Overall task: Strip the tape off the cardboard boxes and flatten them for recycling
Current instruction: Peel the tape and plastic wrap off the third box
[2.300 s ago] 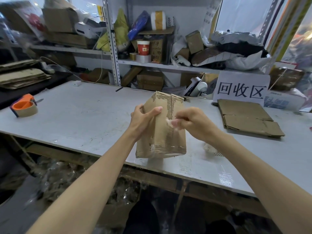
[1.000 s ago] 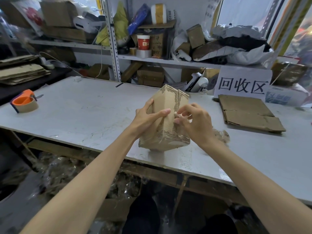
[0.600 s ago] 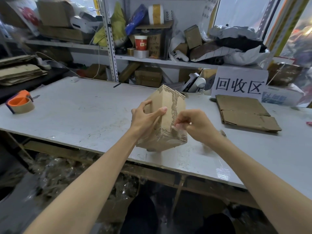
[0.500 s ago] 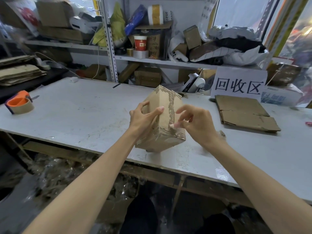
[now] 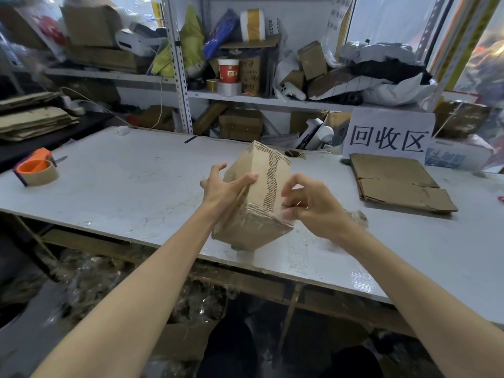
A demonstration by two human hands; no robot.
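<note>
Fingers (image 5: 218, 168) of the left hand (image 5: 222, 190) are spread and clamped on the cardboard box (image 5: 259, 186), with the thumb across its near face and the rest wrapped round its left side. Fingers (image 5: 293, 184) of the right hand (image 5: 313, 205) are curled. Its thumb and a fingertip meet at the box's lower right edge, pinching the clear tape (image 5: 256, 221) that shines across the lower part. The box is tilted, one bottom corner pointing down at the desk (image 5: 131, 192); whether that corner touches cannot be told. Just right of the box, past the right hand, lies a crumpled wad of clear film (image 5: 357, 215). Farther right of the box lies flattened cardboard (image 5: 395, 184), and a white sign (image 5: 390, 136) stands right of the box and farther back. Well left of the box sits an orange tape dispenser (image 5: 35, 170). Behind the box stands a cluttered shelf (image 5: 272, 100).
</note>
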